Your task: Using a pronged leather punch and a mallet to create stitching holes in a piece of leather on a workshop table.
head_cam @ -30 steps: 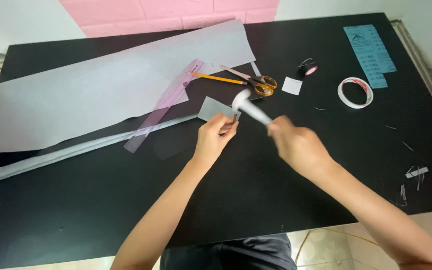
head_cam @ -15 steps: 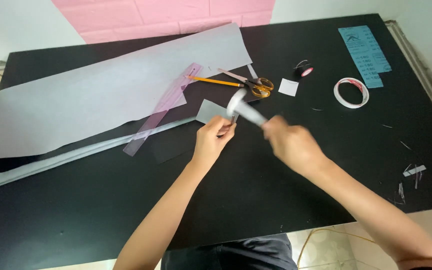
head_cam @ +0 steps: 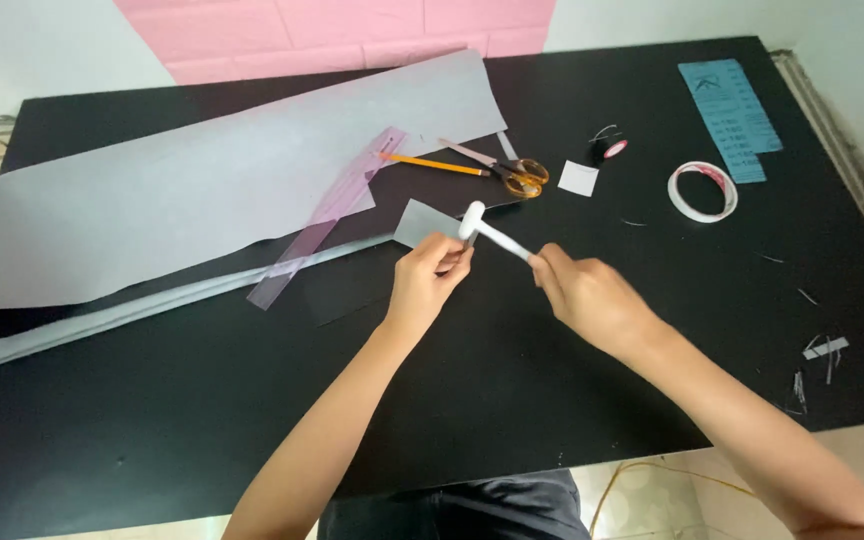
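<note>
- The black desk fills nearly the whole view, with a pink wall panel beyond its far edge.
- The long grey sheet of paper lies across the far left part of the desk; its left end curls over near the left edge, and a folded strip of it runs along its near side.
- The translucent pink plastic ruler lies slantwise, partly on the sheet and partly on the bare desk.
- The light blue printed strip lies near the far right corner.
- Your right hand is curled shut around the handle of the small white hammer-shaped tool, whose head points toward the far edge and sits just above your left hand.
- Your left hand has its fingers pressed together, pinching something at the near edge of the small grey rectangle of paper; what it pinches is too small to tell.
- That grey rectangle lies flat near the middle of the desk, just beside the big sheet.
- The white roll of tape lies toward the right edge, well apart from your hands.
- The orange-handled scissors and the yellow pencil lie side by side at the sheet's right end.
- The small white square of paper and a little black spool sit just right of the scissors.
- Thin paper slivers lie scattered near the right edge.
</note>
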